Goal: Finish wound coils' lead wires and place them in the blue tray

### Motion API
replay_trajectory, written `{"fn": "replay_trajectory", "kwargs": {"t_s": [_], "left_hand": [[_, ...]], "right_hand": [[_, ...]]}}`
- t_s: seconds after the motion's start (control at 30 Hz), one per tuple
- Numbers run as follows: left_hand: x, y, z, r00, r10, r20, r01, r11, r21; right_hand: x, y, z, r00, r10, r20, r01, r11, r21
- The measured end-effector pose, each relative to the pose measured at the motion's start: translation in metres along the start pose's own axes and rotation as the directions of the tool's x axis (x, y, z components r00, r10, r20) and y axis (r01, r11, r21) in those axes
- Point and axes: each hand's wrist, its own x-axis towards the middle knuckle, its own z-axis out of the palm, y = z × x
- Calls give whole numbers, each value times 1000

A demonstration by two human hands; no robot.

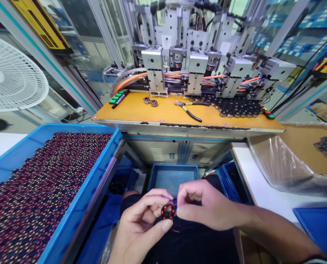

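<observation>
A small wound motor stator (168, 211), a dark ring with red windings around its opening, is held between the thumb and fingers of my left hand (145, 220). Its open face is turned towards me, above my lap. Close against the stator's right side, my right hand (199, 203) is closed in a pinch. A thin strand seems to run between the stator and those fingertips, too fine to make out. Wire cutters (192, 110) with black and yellow handles lie on the orange bench top, beyond both hands.
A blue crate (78, 205) full of similar stators stands at my left. Ahead, the machine (197, 69) rises behind the orange bench (119, 113). Two loose stators (153, 103), a marker (121, 99) and rows of dark parts (238, 107) sit there. A blue tray (175, 172) lies below.
</observation>
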Motion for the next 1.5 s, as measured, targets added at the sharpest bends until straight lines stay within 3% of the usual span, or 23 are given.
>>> {"fn": "replay_trajectory", "kwargs": {"t_s": [0.17,0.23,0.37,0.43,0.5,0.57,0.67,0.8,0.93,1.03,1.13,1.3,1.4,1.5], "left_hand": [[-3,8,1,992,-114,55,118,990,-82],[-5,12,4,979,-196,57,202,969,-143],[-9,17,12,960,-259,105,276,941,-195],[-10,18,12,950,-278,141,301,935,-188],[-10,18,11,938,-298,178,328,929,-173],[-12,18,8,938,-300,174,328,930,-168],[-14,15,5,953,-290,84,301,933,-196],[-15,12,6,971,-237,-15,226,942,-249],[-13,12,9,991,-134,-26,126,971,-204],[-12,13,10,990,-137,-15,132,972,-193],[-12,12,10,989,-147,-3,143,970,-197],[-14,7,6,984,-176,34,179,952,-248],[-13,2,0,985,-143,100,166,944,-286],[-12,-3,-5,979,-97,180,146,948,-284]], "right_hand": [[-2,-2,-12,999,-31,41,35,995,-96],[2,-8,-19,989,-131,64,140,978,-153],[17,-20,-17,894,-383,231,427,886,-181],[24,-22,-11,851,-429,304,493,851,-181],[27,-21,-6,846,-447,289,512,832,-213],[26,-19,-1,878,-428,213,474,841,-262],[19,-18,3,932,-352,85,360,883,-301],[4,-22,5,982,-180,-63,156,946,-283],[-5,-30,7,991,128,-36,-131,983,-129],[-4,-35,8,972,235,27,-232,968,-97],[0,-39,7,972,228,50,-215,958,-188],[0,-44,4,988,99,120,-49,932,-360],[-1,-44,5,990,31,136,20,935,-353],[-2,-40,7,992,24,124,11,961,-276]]}}
